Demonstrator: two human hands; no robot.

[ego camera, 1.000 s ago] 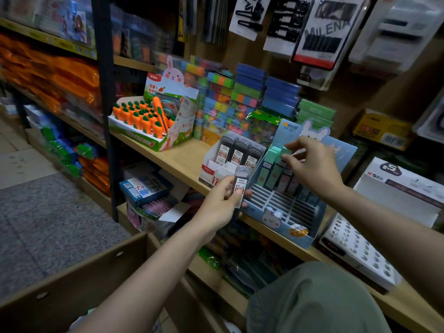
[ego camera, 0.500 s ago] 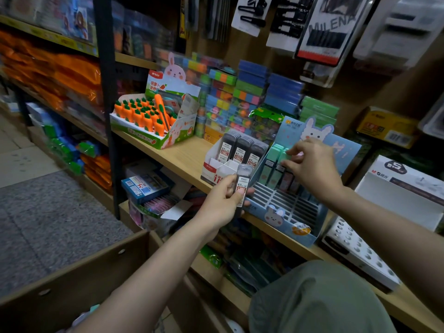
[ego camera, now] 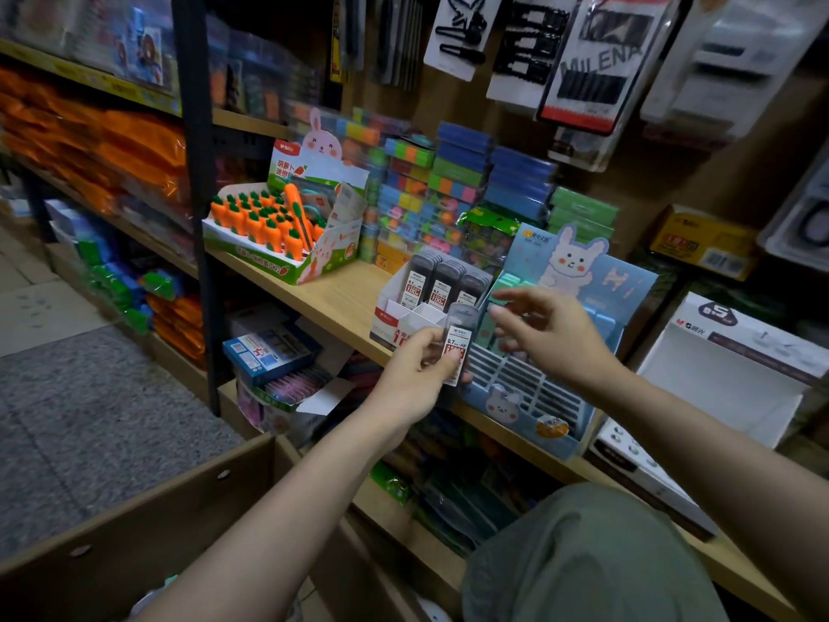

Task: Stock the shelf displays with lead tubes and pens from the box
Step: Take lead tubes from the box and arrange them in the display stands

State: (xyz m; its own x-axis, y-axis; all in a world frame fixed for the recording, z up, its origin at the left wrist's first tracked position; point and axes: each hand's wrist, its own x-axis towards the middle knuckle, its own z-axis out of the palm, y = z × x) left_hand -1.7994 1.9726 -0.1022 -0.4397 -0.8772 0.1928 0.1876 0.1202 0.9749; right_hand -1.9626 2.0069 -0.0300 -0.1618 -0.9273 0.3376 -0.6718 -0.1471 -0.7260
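the lead tube (ego camera: pixel 457 343) stands upright in the left hand (ego camera: pixel 419 374), long axis vertical, dark cap up and its label toward us, held just off the front edge of the shelf (ego camera: pixel 332 298). behind it at that edge sits the white tray (ego camera: pixel 394 318) with three more tubes (ego camera: pixel 442 282) standing in its back row. just right of the tray is the blue bunny display (ego camera: pixel 534 397), its slotted front empty, mint pens (ego camera: pixel 502 291) at the back. farther left along the shelf is the carrot box (ego camera: pixel 287 235). the left hand pinches the tube between thumb and fingers, forearm rising from below. the right hand (ego camera: pixel 549 336) hovers over the bunny display, fingers loosely spread, gripping nothing, fingertips near the tube's cap.
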